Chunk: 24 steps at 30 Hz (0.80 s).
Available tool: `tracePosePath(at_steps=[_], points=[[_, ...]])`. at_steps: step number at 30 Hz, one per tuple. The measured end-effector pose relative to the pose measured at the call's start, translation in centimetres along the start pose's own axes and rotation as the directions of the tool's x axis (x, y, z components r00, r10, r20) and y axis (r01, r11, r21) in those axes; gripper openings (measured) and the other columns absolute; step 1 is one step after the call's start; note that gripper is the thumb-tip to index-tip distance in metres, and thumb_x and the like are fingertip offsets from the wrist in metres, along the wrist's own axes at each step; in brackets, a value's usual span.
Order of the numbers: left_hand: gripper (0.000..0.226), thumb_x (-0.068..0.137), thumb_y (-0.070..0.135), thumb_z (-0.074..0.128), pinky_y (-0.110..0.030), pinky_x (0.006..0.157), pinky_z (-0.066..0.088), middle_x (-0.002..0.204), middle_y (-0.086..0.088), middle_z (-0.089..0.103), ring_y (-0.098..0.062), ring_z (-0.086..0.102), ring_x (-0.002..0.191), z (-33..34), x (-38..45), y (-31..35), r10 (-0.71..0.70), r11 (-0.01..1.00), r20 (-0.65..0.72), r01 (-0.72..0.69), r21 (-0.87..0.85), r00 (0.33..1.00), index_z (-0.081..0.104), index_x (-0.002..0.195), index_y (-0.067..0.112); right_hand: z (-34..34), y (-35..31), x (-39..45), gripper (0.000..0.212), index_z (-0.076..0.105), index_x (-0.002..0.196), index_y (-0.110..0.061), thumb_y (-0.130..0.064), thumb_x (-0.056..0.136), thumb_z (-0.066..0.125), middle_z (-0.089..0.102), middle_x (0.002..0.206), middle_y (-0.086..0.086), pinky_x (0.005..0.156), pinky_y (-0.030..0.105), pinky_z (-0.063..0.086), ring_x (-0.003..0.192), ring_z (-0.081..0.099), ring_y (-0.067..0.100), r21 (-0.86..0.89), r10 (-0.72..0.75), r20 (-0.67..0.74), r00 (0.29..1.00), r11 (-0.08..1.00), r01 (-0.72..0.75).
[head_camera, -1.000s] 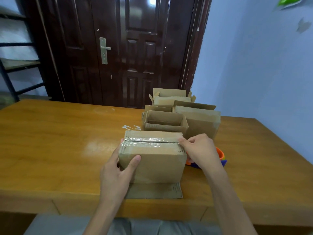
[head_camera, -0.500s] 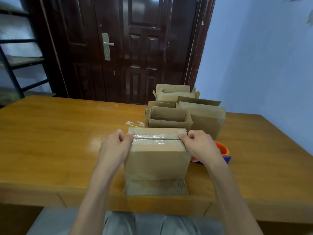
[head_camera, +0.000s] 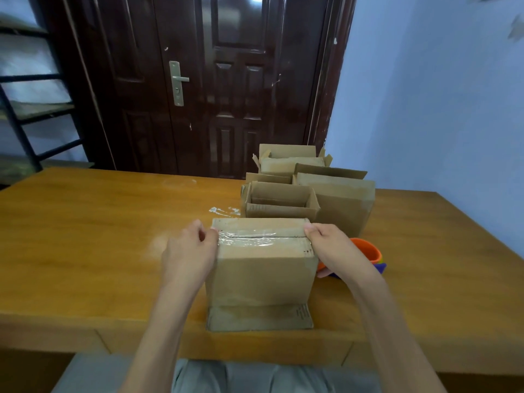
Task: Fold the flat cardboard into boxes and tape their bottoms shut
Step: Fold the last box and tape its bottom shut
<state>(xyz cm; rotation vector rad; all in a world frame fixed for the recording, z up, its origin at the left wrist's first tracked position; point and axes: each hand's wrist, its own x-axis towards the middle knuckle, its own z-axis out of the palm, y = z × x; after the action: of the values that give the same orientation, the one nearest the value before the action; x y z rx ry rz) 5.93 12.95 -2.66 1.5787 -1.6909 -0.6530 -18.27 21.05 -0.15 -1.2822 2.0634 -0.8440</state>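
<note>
Standing upturned at the near table edge, the brown cardboard box (head_camera: 262, 268) carries a clear tape strip (head_camera: 256, 239) running left-right. Left hand (head_camera: 189, 255) and right hand (head_camera: 334, 248) flank it, equally near, fingertips pressing each tape end over the side edges.

Place: looked like a room in a home
Signs: dark panelled door (head_camera: 215, 86), pale blue wall (head_camera: 425, 109), wooden table (head_camera: 85, 236)

Dark door (head_camera: 226, 80), perhaps shelving (head_camera: 31, 109)
</note>
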Motion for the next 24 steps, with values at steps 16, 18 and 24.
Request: tracePosePath(at_steps=[16,18,24], points=[[0.043,0.080,0.044,0.084,-0.042,0.082,0.046,0.090,-0.008,0.071,-0.021,0.061,0.086,-4.0,-0.2,-1.0,0.067,0.957,0.381,0.049,-0.287,0.922,0.053,0.092,0.017,0.8,0.4,-2.0,0.026,0.060,0.124,-0.025,-0.043,0.108,0.053,0.057,0.113,-0.011,0.093,0.042,0.062,0.102,0.059,0.012,0.265,0.012,-0.023,1.000,0.964,-0.005],[0.047,0.076,0.049,0.083,-0.041,0.077,0.044,0.087,-0.008,0.071,-0.021,0.060,0.082,-3.9,-1.1,-1.2,0.050,0.963,0.323,0.040,-0.268,0.945,0.053,0.090,0.016,1.6,0.9,-2.2,0.035,0.056,0.138,-0.030,-0.044,0.106,0.057,0.058,0.120,-0.015,0.099,0.042,0.060,0.110,0.059,0.010,0.338,-0.035,-0.011,0.999,0.940,0.036],[0.056,0.061,0.055,0.071,-0.039,0.081,0.050,0.102,0.008,0.069,-0.020,0.065,0.094,-3.0,-4.5,-0.5,0.020,0.955,0.303,0.072,-0.289,0.953,0.050,0.098,0.019,3.7,1.0,-0.7,0.049,0.048,0.149,-0.038,-0.044,0.103,0.062,0.056,0.143,-0.008,0.107,0.047,0.054,0.129,0.055,0.016,0.419,-0.018,-0.088,0.996,0.907,0.053]])
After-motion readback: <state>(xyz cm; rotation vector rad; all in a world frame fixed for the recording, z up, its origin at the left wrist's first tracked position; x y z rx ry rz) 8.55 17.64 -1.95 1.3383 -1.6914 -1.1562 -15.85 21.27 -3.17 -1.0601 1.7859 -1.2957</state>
